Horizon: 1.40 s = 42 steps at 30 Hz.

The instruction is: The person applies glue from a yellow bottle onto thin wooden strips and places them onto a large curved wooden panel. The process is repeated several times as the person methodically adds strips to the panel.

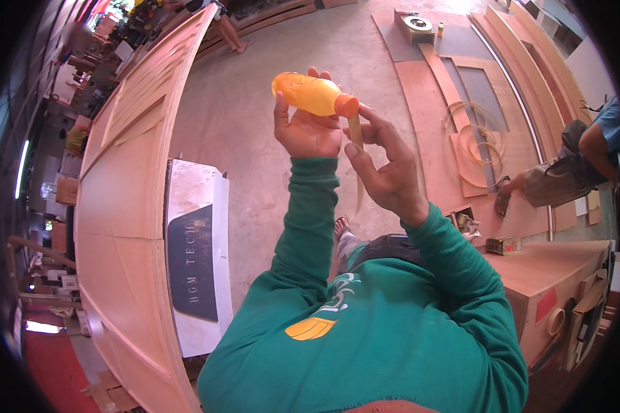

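Observation:
My left hand is wrapped from below around an orange-yellow squeeze bottle, which lies nearly level with its orange cap to the right. Close by the cap, my right hand pinches a thin, pale strip, probably wood edging, between thumb and fingers. The strip hangs down from just under the cap, past my thumb. My right index fingertip is beside the cap; whether it touches is unclear. Both hands are raised over the concrete floor.
Left stands a large plywood-faced bench beside a white machine cover. Right, wooden panels carry a coiled strip, a wooden box with a round white part and a small bottle. A person stands at right. A tin sits on a wooden cabinet.

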Tool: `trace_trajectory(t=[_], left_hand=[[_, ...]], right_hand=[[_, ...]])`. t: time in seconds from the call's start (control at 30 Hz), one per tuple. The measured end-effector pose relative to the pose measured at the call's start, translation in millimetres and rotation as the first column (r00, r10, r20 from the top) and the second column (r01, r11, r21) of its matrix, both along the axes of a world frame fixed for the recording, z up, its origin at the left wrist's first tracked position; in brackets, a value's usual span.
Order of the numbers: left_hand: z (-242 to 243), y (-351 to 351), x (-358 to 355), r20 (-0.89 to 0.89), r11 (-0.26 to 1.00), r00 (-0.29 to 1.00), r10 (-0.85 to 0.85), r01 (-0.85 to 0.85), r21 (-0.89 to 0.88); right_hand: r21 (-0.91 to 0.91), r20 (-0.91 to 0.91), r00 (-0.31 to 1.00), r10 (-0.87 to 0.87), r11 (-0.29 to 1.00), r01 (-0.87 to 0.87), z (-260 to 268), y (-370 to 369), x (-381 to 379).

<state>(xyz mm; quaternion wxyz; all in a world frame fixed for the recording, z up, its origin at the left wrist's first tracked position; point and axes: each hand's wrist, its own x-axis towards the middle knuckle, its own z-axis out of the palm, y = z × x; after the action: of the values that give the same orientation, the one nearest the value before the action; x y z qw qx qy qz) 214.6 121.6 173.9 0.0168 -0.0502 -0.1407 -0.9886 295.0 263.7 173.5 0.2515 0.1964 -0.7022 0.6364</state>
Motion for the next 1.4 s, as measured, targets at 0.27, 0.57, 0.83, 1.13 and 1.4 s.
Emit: trace_trajectory(t=[0.27, 0.57, 0.83, 1.13, 1.4], left_hand=[[33, -25, 15, -0.208, 0.939, 0.952, -0.226, 0.156, -0.308], [52, -26, 36, -0.271, 0.257, 0.906, -0.325, -0.192, -0.947], [42, -42, 22, -0.398, 0.595, 0.798, -0.452, -0.062, -0.801], [26, -56, 1, -0.531, 0.769, 0.704, -0.472, 0.035, -0.638], [34, -64, -8, -0.543, 0.824, 0.727, -0.421, 0.056, -0.564]], right_hand=[[-0.011, 0.232, 0.972, -0.044, 0.999, 0.048, -59, 63, 11], [-0.067, 0.69, 0.712, -0.13, 0.968, 0.241, -139, 178, 51], [-0.039, 0.605, 0.764, -0.224, 0.95, 0.31, -154, 183, 67], [0.036, 0.593, 0.767, -0.244, 0.96, 0.277, -143, 186, 66], [0.055, 0.601, 0.764, -0.233, 0.966, 0.251, -144, 177, 66]])
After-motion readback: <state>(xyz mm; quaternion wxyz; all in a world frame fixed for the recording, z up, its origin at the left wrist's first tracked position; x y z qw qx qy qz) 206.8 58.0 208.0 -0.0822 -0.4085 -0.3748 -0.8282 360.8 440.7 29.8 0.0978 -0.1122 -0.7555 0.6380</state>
